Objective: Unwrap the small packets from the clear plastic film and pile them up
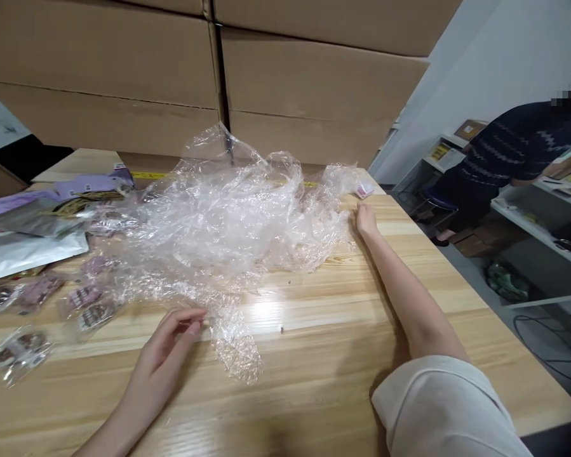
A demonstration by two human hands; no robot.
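Observation:
A large crumpled heap of clear plastic film (228, 219) spreads across the wooden table (314, 368). At its near edge my left hand (168, 346) has thumb and forefinger pinched together on the film, the other fingers curled. My right hand (366, 219) reaches to the heap's far right end, closed at the film's edge; its fingertips are partly hidden. Just beyond it lies a small pink and white packet (364, 189), partly under the film. Several small clear-wrapped packets (92, 314) lie left of the heap, some partly covered by it.
Silver pouches (37, 251) and purple packages (82, 184) are piled at the left. Large cardboard boxes (314, 76) stand behind the table, with a yellow strip (147, 175) along their base. At the right, beyond the table edge, a person (509, 149) is beside white shelves (537, 231).

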